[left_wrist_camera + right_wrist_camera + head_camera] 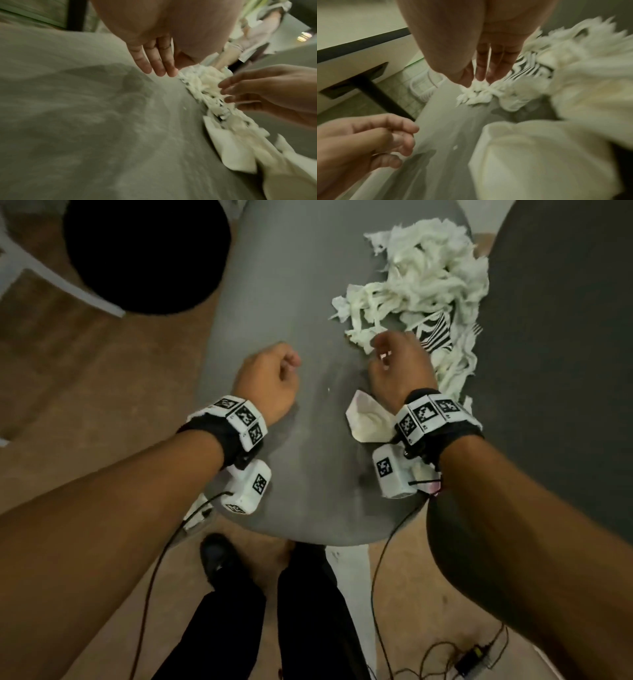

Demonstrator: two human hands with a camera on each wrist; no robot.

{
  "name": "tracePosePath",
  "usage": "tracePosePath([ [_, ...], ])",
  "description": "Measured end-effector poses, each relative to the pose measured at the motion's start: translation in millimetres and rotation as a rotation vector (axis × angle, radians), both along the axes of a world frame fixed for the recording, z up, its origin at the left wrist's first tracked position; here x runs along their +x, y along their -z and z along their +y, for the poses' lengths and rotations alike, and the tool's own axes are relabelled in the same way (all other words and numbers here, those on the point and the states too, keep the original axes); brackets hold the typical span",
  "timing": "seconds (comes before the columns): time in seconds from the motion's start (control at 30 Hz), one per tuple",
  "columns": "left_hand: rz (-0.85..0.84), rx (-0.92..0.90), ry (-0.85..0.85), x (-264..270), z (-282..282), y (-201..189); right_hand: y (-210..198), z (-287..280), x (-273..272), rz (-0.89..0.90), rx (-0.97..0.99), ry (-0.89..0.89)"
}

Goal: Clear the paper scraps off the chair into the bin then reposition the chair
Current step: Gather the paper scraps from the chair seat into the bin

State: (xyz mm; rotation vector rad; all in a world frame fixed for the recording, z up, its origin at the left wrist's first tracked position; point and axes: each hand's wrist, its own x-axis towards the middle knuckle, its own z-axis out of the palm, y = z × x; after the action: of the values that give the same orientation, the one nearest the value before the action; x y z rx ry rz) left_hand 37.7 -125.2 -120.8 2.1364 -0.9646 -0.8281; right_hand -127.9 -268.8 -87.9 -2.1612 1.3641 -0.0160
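A pile of white paper scraps [428, 275] lies on the grey chair seat [291, 285], against the dark backrest [565, 337]. A black-and-white striped piece [436, 333] sits among them. My right hand [397, 361] is at the pile's near edge. Its thumb and fingertips [481, 77] close on a tuft of scraps [476, 93]. A larger white sheet [366, 419] lies under that wrist. My left hand [274, 374] hovers over the bare seat to the left, fingers [157, 63] relaxed, holding nothing. The round black bin [147, 251] stands on the floor at the upper left.
A white furniture frame [51, 278] runs beside the bin. My legs [301, 611] stand at the seat's front edge. Cables and a small black box [472, 659] lie on the brown floor at the lower right. A black table leg [376, 94] rises beyond the seat.
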Motion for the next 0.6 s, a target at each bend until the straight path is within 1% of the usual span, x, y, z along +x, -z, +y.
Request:
tracePosePath([
  [0.07, -0.041, -0.001, 0.197, -28.0, -18.5, -2.5, 5.1, -19.4, -22.0, 0.052, -0.02, 0.076],
  [0.13, -0.071, 0.07, 0.453, -56.5, -28.5, -2.3, 7.0, -32.9, -36.2, 0.081, -0.023, 0.105],
  [0.2, -0.21, 0.165, 0.671, -78.8, -33.5, 2.6, 9.3, -40.7, -40.3, 0.087, -0.004, 0.09],
  [0.23, -0.303, 0.198, 0.738, -86.4, -35.3, 5.1, 10.0, -42.3, -39.1, 0.088, 0.012, 0.072],
  [0.27, -0.371, 0.218, 0.769, -90.7, -37.1, 7.8, 11.4, -43.8, -36.8, 0.09, 0.028, 0.054],
  [0.3, -0.403, 0.223, 0.772, -92.0, -39.0, 9.2, 12.3, -44.6, -34.3, 0.09, 0.039, 0.037],
  [0.47, -0.374, 0.193, 0.682, -76.5, -40.6, 7.4, 16.5, -49.9, -16.3, 0.081, -0.01, -0.039],
  [0.6, -0.361, 0.18, 0.571, -53.4, -28.4, 5.5, 28.5, -44.0, 3.1, 0.196, 0.017, -0.089],
])
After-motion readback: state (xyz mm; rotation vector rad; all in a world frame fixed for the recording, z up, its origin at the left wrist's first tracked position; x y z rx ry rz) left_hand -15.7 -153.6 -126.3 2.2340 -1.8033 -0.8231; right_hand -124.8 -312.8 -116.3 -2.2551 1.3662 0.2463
